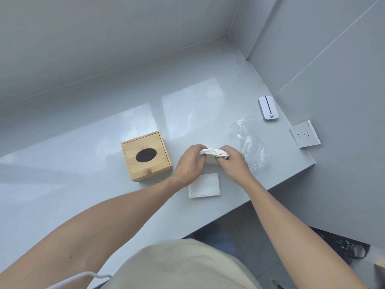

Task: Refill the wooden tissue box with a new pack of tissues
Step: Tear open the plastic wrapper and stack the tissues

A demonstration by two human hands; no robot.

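Tissue stack [213, 152] lengthwise left-right between left hand [190, 161] and right hand [233, 162].

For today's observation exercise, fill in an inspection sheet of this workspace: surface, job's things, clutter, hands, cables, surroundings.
Surface: grey countertop, glossy.
Job's things: wooden tissue box closed, oval slot dark; tissue stack held up; second tissue pile lying flat.
Clutter: clear plastic wrapper; white device.
Hands: left hand and right hand grip the stack's ends.
Cables: white cord at bottom edge.
Surroundings: wall socket, tiled walls.
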